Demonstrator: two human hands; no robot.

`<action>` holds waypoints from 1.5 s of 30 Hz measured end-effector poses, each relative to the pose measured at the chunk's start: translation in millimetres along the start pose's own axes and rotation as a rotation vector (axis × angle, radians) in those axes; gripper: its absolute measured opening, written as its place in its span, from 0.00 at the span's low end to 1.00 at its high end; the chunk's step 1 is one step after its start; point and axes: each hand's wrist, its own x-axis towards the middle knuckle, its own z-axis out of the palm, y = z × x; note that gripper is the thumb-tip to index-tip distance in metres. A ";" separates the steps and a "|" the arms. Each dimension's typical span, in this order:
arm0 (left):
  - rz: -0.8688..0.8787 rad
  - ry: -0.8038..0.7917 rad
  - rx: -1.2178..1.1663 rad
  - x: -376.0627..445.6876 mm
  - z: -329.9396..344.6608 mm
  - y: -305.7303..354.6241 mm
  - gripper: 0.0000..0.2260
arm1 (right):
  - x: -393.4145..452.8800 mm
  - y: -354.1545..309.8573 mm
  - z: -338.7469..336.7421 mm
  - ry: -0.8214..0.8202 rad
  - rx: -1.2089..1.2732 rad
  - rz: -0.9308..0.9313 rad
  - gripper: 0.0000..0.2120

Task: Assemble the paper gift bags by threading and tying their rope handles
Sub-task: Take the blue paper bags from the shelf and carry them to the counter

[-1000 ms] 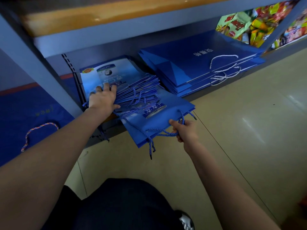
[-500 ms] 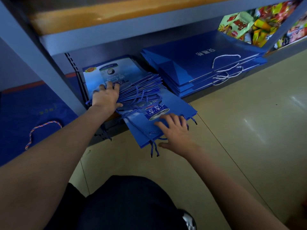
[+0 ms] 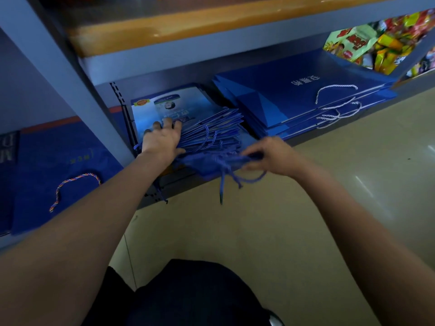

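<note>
This looks like a shop or its stockroom. A metal rack with a wooden shelf board (image 3: 211, 22) rises just above the hands; flat blue gift bags (image 3: 294, 100) lie stacked beyond the right hand, bright snack packets (image 3: 367, 41) farther right, pale tiled floor (image 3: 306, 220) beneath both arms.

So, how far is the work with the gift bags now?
Done: the shelf stack already carries blue rope handles. In hand: the left hand steadies the stack; the right hand grips the blurred bottom bag. What is left cannot be seen.
</note>
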 end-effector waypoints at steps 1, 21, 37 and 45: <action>0.006 0.010 0.006 0.3 0.6 -0.5 0.31 | -5.1 3.0 5.2 -0.140 0.030 0.054 0.13; 0.355 0.432 0.391 -1.0 2.1 -12.4 0.43 | -19.2 46.7 95.2 0.642 1.164 0.642 0.29; 0.034 0.366 0.276 9.7 -30.3 -15.4 0.47 | 65.4 -0.7 65.4 0.612 0.932 0.612 0.28; 0.065 0.110 0.183 -28.2 18.1 -7.6 0.45 | 84.5 -65.8 80.2 0.527 1.578 0.629 0.52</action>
